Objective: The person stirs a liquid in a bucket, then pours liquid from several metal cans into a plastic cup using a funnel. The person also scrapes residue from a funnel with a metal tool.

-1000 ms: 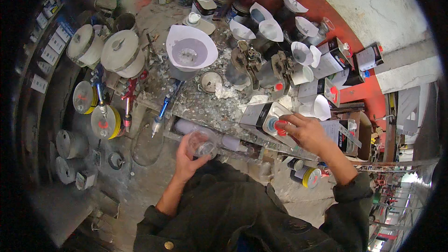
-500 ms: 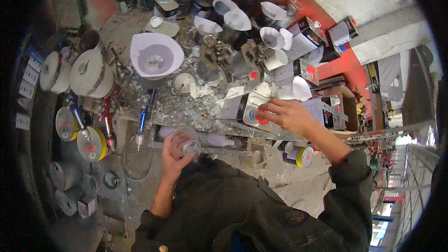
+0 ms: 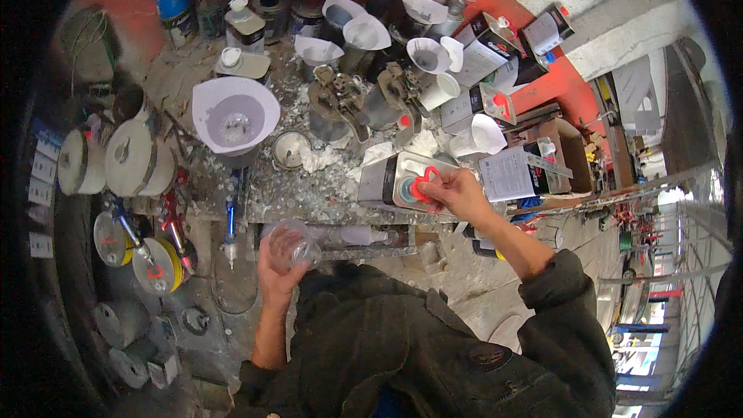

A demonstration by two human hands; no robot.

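Note:
My left hand point(image 3: 276, 269) is wrapped around a clear plastic cup point(image 3: 297, 246), held in front of the bench edge. With my right hand point(image 3: 458, 195) I pinch a red cap point(image 3: 426, 183) with loop-shaped tabs. The cap is at the teal-ringed mouth of a rectangular metal can point(image 3: 378, 181), which stands at the bench's front edge. Whether the cap is still seated in the mouth I cannot tell. To the left on the bench is a purple-lined pot with a paper strainer cone point(image 3: 237, 112). An open round tin point(image 3: 292, 149) lies between the pot and the can.
Several strainer-lined cups point(image 3: 366, 33) crowd the back of the paint-stained bench point(image 3: 309, 200). More metal cans point(image 3: 507, 174) stand at the right. Spray guns with a blue handle point(image 3: 231, 224) and a red handle point(image 3: 173, 220) hang at the left front. Lidded tubs point(image 3: 139, 159) stand left.
My right hand has shifted to the right side of the can's mouth, and more of the red cap shows. The cup stays in my left hand. The whole view has shifted slightly.

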